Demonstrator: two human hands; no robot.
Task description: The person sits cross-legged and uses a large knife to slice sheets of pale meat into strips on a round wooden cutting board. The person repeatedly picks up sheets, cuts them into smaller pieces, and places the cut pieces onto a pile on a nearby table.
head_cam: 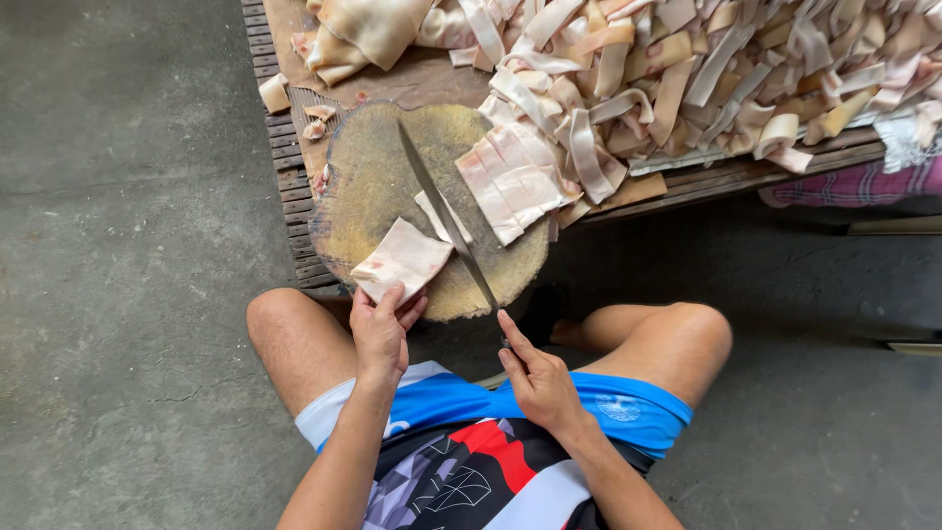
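While the left hand (379, 332) pins a pale slab of pork skin (402, 259) on the round chopping block (373, 186), the right hand (538, 378) grips the long knife (446, 218) mid-slice; a big heap of cut strips (687, 79) lies behind, so most looks done
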